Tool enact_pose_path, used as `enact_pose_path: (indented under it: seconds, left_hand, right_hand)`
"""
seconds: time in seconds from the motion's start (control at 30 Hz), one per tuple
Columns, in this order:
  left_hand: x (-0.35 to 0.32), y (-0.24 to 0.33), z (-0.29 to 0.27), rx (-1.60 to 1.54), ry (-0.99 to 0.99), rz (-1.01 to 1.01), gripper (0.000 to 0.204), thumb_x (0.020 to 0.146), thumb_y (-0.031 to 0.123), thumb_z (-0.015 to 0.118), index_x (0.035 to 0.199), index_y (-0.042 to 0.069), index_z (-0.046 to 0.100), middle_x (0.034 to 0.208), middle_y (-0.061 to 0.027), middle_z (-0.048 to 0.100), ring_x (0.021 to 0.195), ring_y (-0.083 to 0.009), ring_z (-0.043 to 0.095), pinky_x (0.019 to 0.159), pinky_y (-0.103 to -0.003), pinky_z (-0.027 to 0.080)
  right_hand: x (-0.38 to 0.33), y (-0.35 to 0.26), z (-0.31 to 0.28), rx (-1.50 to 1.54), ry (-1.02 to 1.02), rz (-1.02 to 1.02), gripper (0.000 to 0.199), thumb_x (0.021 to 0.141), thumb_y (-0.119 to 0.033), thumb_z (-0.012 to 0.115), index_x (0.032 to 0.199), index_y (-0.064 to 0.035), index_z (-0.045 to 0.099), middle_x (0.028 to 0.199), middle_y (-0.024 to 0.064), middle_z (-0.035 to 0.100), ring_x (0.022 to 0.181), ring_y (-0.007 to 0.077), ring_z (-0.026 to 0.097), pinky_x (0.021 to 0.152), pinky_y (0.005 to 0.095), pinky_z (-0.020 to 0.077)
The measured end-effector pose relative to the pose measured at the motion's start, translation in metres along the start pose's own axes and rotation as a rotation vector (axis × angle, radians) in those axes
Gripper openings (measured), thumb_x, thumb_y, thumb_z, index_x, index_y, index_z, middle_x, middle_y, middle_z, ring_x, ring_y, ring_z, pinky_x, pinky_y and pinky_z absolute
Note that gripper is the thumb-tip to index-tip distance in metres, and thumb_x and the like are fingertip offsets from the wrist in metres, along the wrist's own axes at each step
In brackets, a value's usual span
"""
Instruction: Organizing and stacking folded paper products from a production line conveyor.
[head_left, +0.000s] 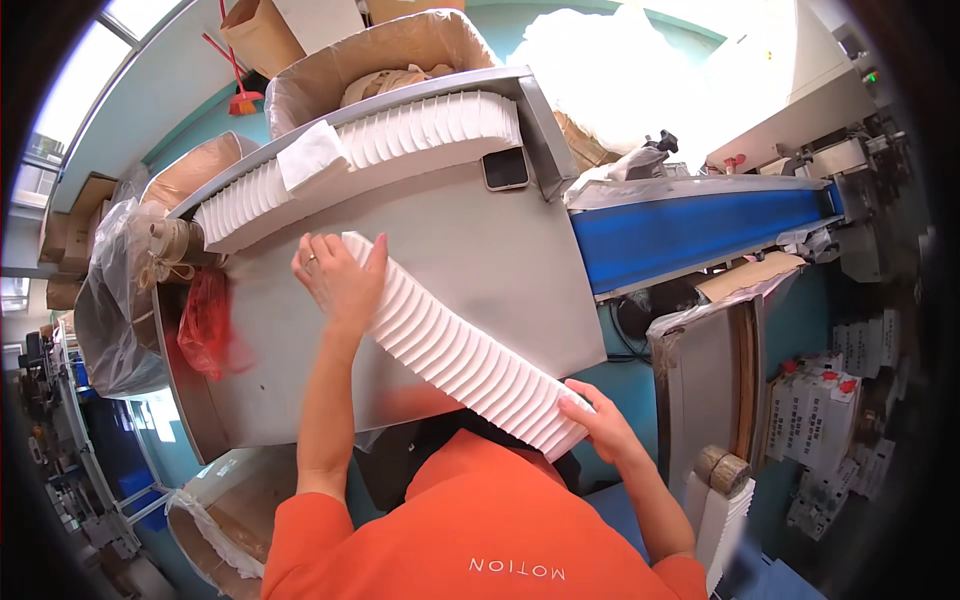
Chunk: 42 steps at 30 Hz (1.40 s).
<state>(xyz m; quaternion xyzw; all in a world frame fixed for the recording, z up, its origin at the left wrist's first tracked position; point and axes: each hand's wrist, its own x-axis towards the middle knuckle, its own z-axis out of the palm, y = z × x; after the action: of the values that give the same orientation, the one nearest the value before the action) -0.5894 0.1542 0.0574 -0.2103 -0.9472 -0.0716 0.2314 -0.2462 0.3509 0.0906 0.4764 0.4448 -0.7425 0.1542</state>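
A long row of white folded paper napkins [465, 352] is held between my two hands, slanting from the middle of the table down toward my right side. My left hand [345, 278] grips its far end, with the thumb up against the end and a ring on one finger. At the near end, my right hand [603, 425] presses the last napkins with thumb and fingers. Another row of white folded napkins [430, 132] lines the table's raised back edge. One white folded piece [312, 158] lies across that row.
The grey metal table [500, 250] carries a phone [505, 169] at the back right and a red plastic bag [205, 320] at the left. A blue conveyor belt [700, 235] runs off to the right. Behind the table stands a plastic-lined carton [290, 90].
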Motion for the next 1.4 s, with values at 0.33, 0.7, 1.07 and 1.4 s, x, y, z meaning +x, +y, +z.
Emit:
enact_pose_path:
  seconds: [0.33, 0.7, 1.07, 1.4]
  left_hand:
    - [-0.121, -0.107, -0.07, -0.026, -0.264, -0.825, 0.089, 0.086, 0.069, 0.051, 0.142, 0.002, 0.034, 0.134, -0.0253, 0.051, 0.12, -0.0419, 0.052, 0.104, -0.048, 0.037]
    - [-0.15, -0.089, -0.063, 0.04, -0.123, -0.719, 0.073, 0.092, 0.06, 0.052, 0.147, 0.015, 0.036, 0.133, -0.0227, 0.05, 0.122, -0.0406, 0.049, 0.101, -0.05, 0.038]
    - [-0.141, -0.072, -0.057, 0.077, -0.14, -0.778, 0.076, 0.091, 0.064, 0.048, 0.148, 0.015, 0.036, 0.135, -0.0222, 0.05, 0.124, -0.0399, 0.048, 0.103, -0.05, 0.036]
    - [-0.129, -0.047, -0.066, 0.068, -0.219, -0.761, 0.074, 0.091, 0.063, 0.049, 0.145, 0.013, 0.039, 0.135, -0.02, 0.051, 0.124, -0.0373, 0.048, 0.106, -0.054, 0.03]
  right_hand:
    - [0.112, -0.108, 0.01, -0.625, 0.232, -0.59, 0.064, 0.084, -0.049, 0.071, 0.109, 0.0082, 0.058, 0.094, 0.019, 0.067, 0.083, 0.0247, 0.065, 0.075, 0.0348, 0.0522]
    - [0.125, -0.088, -0.046, 0.065, -0.036, -0.296, 0.04, 0.091, -0.014, 0.063, 0.125, 0.0032, 0.052, 0.113, 0.0112, 0.063, 0.096, 0.0195, 0.064, 0.082, 0.0332, 0.0527]
    - [0.119, -0.094, -0.01, 0.156, -0.131, -0.377, 0.034, 0.096, -0.032, 0.059, 0.113, -0.0028, 0.061, 0.098, 0.0036, 0.065, 0.082, 0.0115, 0.06, 0.07, 0.0251, 0.0465]
    - [0.119, -0.099, -0.015, -0.415, 0.05, -0.705, 0.051, 0.096, -0.044, 0.059, 0.116, 0.0026, 0.055, 0.105, 0.0081, 0.063, 0.094, 0.019, 0.059, 0.088, 0.0308, 0.0457]
